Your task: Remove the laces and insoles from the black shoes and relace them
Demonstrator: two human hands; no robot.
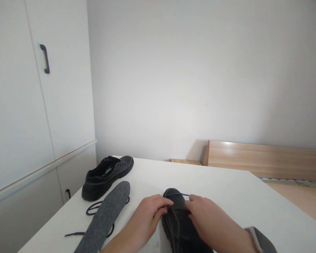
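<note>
A black lace-up shoe [183, 225] lies at the front of the white table, toe pointing away from me. A thin dark shoelace [181, 194] stretches across its toe. My right hand [204, 212] is closed at the shoe's right side, with the lace's right end between its fingers. On the left side of the shoe, my left hand [155, 211] pinches thumb and forefinger together beside the eyelet flap. The lace runs towards these fingertips, which partly hide what they grip.
A second black shoe [107, 175] stands at the table's far left edge. Nearer lies a grey felt insole [105, 216] over another dark shoelace [91, 208]. White cabinets [65, 88] border the left, and a wooden headboard [263, 160] stands beyond the white table [231, 189].
</note>
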